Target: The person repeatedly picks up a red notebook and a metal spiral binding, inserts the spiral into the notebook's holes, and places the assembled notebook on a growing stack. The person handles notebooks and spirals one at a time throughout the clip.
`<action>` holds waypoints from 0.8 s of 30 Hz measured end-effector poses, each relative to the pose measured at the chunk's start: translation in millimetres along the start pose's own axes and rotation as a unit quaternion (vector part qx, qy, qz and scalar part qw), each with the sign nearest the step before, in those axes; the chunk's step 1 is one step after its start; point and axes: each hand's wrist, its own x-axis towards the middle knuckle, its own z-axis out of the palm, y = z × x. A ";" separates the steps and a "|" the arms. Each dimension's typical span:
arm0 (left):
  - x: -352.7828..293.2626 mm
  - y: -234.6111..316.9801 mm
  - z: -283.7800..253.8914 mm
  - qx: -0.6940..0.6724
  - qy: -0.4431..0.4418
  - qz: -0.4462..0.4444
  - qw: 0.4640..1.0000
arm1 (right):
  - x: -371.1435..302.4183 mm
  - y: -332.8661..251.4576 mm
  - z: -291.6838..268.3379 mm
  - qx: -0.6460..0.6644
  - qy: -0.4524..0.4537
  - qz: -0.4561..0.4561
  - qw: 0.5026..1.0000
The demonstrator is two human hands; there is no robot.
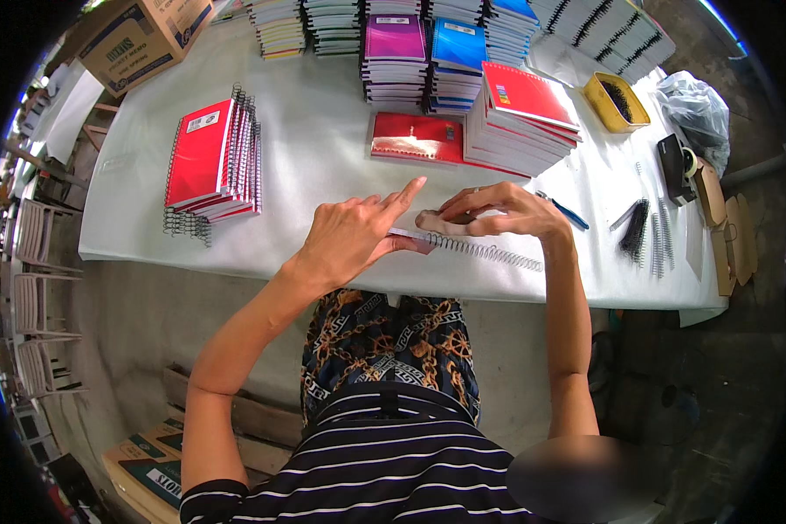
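Note:
Close to the table's front edge, my left hand [349,231] grips a thin notebook [413,237] seen edge-on, its index finger stretched out above it. Most of the notebook is hidden behind my fingers. A metal spiral coil [489,251] runs from the notebook's edge out to the right, its far end free. My right hand [502,210] has its fingers bent together at the point where coil and notebook meet. Beyond my hands stand a stack of red-covered notebooks [520,122] and a single red notebook [410,137] lying flat.
Red notebooks with coils [205,157] are piled at left. Taller notebook stacks [397,61] line the back. On the right are a yellow tray [616,100], blue-handled pliers [568,212], loose coils [659,236], a tape dispenser [675,168] and a plastic bag [697,109]. A cardboard box [144,44] is back left.

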 end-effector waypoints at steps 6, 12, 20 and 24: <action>2.7 -3.9 -2.0 -0.005 -0.021 -0.018 1.000 | 4.0 -14.7 0.4 0.071 -0.005 0.001 0.997; 9.2 -2.0 -11.3 -0.010 -0.064 -0.039 0.997 | 6.5 -8.2 -2.0 0.078 -0.004 -0.049 0.996; 8.5 -5.6 -6.9 -0.001 -0.028 -0.036 0.999 | 16.8 4.2 0.1 0.069 0.007 -0.045 0.997; 4.5 -10.2 -2.4 0.024 -0.001 -0.048 0.999 | 22.6 0.0 4.8 0.234 -0.007 -0.127 0.964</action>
